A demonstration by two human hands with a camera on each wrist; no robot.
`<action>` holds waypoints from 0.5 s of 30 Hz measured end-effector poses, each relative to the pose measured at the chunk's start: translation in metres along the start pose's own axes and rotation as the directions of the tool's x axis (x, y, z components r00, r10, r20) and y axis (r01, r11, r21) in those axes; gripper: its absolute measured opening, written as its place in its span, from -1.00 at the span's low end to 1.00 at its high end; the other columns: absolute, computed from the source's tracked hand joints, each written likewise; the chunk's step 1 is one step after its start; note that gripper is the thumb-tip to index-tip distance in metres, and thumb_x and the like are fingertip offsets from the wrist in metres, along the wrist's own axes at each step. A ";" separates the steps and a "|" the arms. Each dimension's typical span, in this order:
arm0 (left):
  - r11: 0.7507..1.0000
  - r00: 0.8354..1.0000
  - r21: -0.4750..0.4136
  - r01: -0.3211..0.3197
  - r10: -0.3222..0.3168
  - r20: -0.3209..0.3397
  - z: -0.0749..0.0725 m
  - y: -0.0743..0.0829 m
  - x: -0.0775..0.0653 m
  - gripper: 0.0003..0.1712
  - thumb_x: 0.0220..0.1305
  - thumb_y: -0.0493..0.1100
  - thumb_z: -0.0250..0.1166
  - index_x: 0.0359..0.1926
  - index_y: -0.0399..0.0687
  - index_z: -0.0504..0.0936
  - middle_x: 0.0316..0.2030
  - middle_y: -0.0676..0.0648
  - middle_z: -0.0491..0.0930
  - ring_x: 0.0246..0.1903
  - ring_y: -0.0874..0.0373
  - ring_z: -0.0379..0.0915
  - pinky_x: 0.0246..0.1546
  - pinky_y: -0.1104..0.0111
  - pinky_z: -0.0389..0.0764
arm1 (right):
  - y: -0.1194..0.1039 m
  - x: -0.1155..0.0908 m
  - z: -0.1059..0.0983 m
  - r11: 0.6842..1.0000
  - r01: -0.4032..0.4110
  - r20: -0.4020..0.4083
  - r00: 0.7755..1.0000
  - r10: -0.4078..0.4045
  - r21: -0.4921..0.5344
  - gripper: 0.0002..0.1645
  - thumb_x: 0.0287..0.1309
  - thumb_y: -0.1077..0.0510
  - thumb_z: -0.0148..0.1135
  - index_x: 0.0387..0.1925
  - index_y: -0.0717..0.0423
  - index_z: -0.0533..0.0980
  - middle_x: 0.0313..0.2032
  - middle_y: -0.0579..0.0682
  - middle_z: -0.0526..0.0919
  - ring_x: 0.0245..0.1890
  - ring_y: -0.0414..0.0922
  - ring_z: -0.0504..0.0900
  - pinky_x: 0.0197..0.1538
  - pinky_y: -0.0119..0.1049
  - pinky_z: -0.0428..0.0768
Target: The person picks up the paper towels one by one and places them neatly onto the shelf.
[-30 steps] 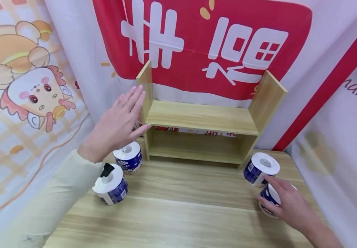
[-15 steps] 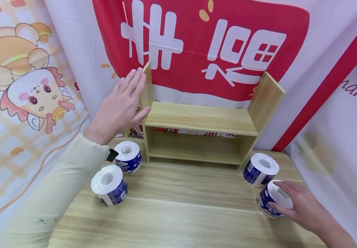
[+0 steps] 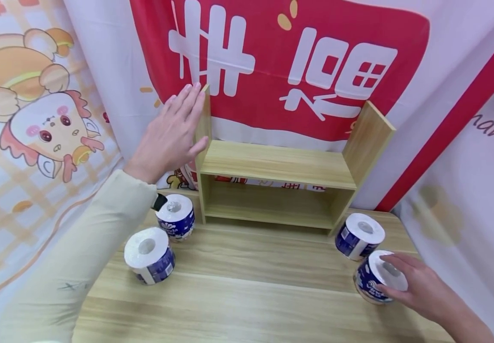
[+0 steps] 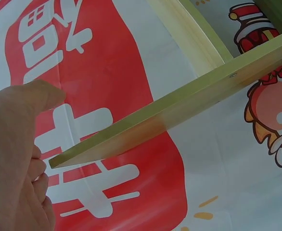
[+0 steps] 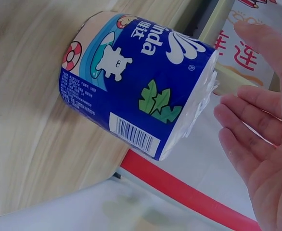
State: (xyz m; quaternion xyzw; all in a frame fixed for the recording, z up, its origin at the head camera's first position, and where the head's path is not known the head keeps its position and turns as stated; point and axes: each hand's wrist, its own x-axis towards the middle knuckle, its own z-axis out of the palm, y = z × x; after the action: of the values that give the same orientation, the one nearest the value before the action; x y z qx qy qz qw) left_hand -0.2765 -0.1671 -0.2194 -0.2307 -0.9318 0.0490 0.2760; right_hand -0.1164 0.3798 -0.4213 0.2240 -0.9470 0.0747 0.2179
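Note:
My left hand (image 3: 167, 131) is raised with straight fingers beside the left side panel (image 3: 204, 116) of a small light-wood shelf (image 3: 272, 162). In the left wrist view that panel (image 4: 179, 108) runs up to the fingers; whether they touch it I cannot tell. At the right, my right hand (image 3: 422, 286) hovers over the nearer toilet roll (image 3: 368, 283), which stands upright in blue wrapping. A gap shows between the relaxed fingers and this toilet roll (image 5: 136, 86) in the right wrist view. Behind it stands another toilet roll (image 3: 351, 240).
Two more blue-wrapped toilet rolls stand at the left, one nearer toilet roll (image 3: 156, 269) and one farther toilet roll (image 3: 181, 226) under my forearm. All rest on a wood-grain table (image 3: 247, 305). A red and white printed cloth (image 3: 268, 52) hangs behind the shelf.
My left hand has risen slightly along the left panel, and its dark wristband has moved off the nearer left roll. My right hand has drawn back to the right, uncovering more of its roll.

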 end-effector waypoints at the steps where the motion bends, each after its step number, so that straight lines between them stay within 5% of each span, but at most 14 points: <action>1: 1.000 1.000 0.001 0.000 0.000 0.007 0.001 -0.001 0.001 0.07 0.30 0.14 0.12 0.53 -0.06 -0.36 0.56 -0.10 -0.35 0.55 -0.07 -0.33 0.52 -0.02 -0.04 | 0.001 -0.001 0.001 1.000 0.002 -0.004 1.000 -0.002 -0.006 -0.21 -0.54 -0.13 0.67 -0.12 0.07 0.63 -0.19 0.06 0.71 -0.18 0.03 0.67 -0.10 -0.54 0.52; 3: 1.000 1.000 0.003 -0.001 0.001 0.024 0.002 -0.001 0.003 0.06 0.31 0.14 0.11 0.53 -0.06 -0.37 0.56 -0.10 -0.36 0.56 -0.07 -0.35 0.52 -0.01 -0.06 | 0.002 -0.002 0.002 1.000 -0.002 0.003 1.000 0.002 -0.003 -0.22 -0.55 -0.13 0.67 -0.14 0.08 0.63 -0.20 0.07 0.71 -0.18 0.05 0.67 -0.09 -0.47 0.58; 8: 1.000 0.998 0.007 -0.004 0.003 0.055 0.006 -0.004 0.005 0.03 0.34 0.13 0.07 0.53 -0.11 -0.36 0.56 -0.12 -0.37 0.55 -0.08 -0.37 0.53 0.00 -0.09 | 0.006 -0.004 0.002 1.000 -0.024 0.042 0.999 0.024 0.002 -0.25 -0.51 -0.15 0.66 -0.18 0.12 0.64 -0.19 0.16 0.70 -0.17 0.11 0.68 -0.20 0.11 0.64; 15: 1.000 0.998 0.022 -0.010 0.009 0.058 0.007 -0.007 0.006 -0.01 0.34 0.08 0.06 0.53 -0.17 -0.31 0.55 -0.16 -0.34 0.55 -0.10 -0.35 0.53 0.00 -0.08 | 0.009 -0.005 0.006 1.000 -0.006 0.022 1.000 0.006 -0.013 -0.30 -0.58 -0.13 0.68 -0.25 0.06 0.64 -0.22 0.13 0.71 -0.23 0.06 0.69 -0.30 -0.08 0.66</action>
State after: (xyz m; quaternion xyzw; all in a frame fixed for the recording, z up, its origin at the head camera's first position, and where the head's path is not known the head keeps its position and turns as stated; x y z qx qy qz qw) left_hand -0.2878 -0.1701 -0.2211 -0.2305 -0.9377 0.0673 0.2513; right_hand -0.1189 0.3886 -0.4295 0.2205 -0.9505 0.0666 0.2086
